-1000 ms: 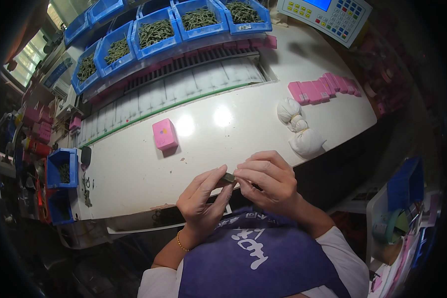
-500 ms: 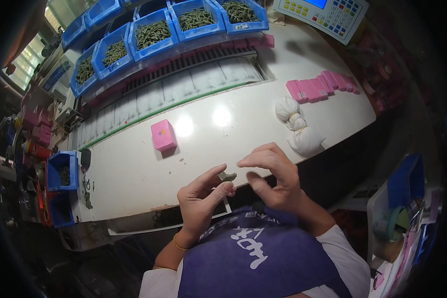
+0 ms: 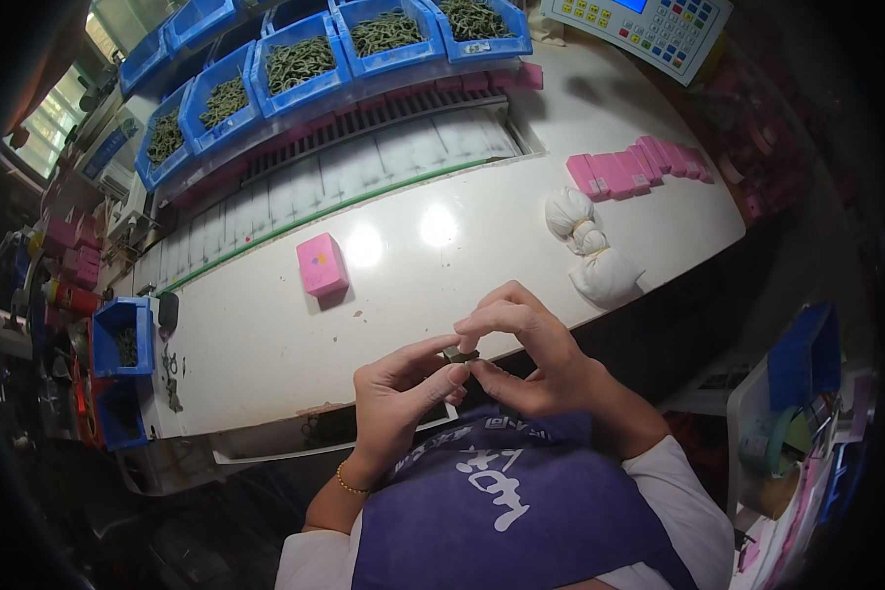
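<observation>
Here my left hand (image 3: pixel 393 383) and right hand (image 3: pixel 551 356) meet, pinching 1 small green piece (image 3: pixel 451 354); this fingertip step seemingly calls for steadiness next.

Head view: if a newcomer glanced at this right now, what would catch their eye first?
Probably the row of blue bins across the top, heaped with green pieces. Next, the lone pink box stands out on the white table, left of the picture's middle. Near the table's front edge, the left hand holds a small dark green piece, with the right hand right at it.
</observation>
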`<move>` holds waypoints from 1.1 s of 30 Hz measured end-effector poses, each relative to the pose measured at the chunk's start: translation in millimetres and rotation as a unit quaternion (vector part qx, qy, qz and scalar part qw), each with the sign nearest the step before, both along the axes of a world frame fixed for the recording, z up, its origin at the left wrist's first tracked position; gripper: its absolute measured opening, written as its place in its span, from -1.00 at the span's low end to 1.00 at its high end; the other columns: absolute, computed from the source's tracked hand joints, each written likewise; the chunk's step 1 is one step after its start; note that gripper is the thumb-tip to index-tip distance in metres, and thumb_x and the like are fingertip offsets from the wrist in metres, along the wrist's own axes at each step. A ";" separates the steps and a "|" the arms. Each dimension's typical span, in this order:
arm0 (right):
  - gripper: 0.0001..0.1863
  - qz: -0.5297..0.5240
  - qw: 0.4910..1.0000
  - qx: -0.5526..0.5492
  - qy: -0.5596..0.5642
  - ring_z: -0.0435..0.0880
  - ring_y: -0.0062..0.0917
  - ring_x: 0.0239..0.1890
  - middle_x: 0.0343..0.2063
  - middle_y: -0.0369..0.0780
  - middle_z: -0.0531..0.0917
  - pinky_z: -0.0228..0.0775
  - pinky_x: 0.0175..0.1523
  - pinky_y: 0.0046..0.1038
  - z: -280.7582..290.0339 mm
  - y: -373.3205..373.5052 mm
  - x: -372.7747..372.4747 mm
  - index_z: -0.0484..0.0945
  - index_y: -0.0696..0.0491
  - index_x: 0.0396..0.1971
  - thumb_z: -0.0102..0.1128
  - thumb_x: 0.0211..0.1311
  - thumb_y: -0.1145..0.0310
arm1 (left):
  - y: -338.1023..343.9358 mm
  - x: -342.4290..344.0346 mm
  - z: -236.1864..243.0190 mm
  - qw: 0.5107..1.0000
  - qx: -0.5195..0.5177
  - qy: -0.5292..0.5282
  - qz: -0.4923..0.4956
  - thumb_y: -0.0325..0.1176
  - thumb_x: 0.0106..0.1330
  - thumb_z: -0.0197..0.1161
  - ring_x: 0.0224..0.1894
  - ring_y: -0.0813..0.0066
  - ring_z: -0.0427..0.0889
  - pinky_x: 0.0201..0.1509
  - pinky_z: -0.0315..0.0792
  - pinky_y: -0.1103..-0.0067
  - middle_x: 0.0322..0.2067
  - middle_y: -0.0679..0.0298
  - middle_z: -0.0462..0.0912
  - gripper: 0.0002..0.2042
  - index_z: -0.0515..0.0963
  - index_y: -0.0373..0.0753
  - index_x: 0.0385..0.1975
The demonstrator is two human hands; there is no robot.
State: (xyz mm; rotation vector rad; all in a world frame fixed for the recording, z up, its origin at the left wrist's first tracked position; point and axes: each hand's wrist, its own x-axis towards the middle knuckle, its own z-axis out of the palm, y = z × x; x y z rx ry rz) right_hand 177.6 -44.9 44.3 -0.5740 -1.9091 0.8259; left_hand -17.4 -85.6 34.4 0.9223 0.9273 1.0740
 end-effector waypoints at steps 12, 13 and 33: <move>-0.42 0.020 1.000 -0.009 -0.012 0.53 -0.42 -0.23 -0.25 -0.27 0.63 0.50 -0.20 -0.43 1.4 2.2 1.0 0.49 0.04 0.13 0.33 0.02 0.64 | 2.7 -1.9 -2.2 0.998 -0.043 -0.029 -0.018 -0.51 0.28 0.35 -0.38 0.56 0.64 -0.29 0.54 0.65 -0.31 0.17 0.73 -0.70 0.61 -0.36 0.01; -0.42 0.020 1.000 -0.009 -0.012 0.53 -0.42 -0.23 -0.25 -0.27 0.63 0.50 -0.20 -0.43 2.1 2.8 1.9 0.49 0.04 0.13 0.33 0.02 0.64 | 3.2 -1.6 -1.9 0.998 -0.044 -0.027 -0.021 -0.51 0.28 0.35 -0.39 0.57 0.64 -0.29 0.54 0.65 -0.32 0.17 0.73 -0.70 0.61 -0.36 0.01; -0.41 0.066 0.997 0.021 -0.039 0.55 -0.40 -0.29 -0.23 -0.27 0.66 0.43 -0.16 -0.41 2.3 8.2 6.2 0.52 0.02 0.08 0.28 -0.07 0.66 | 5.6 -0.5 -3.0 0.997 -0.052 -0.026 -0.044 -0.51 0.28 0.36 -0.39 0.59 0.63 -0.31 0.54 0.66 -0.34 0.20 0.71 -0.71 0.61 -0.38 0.00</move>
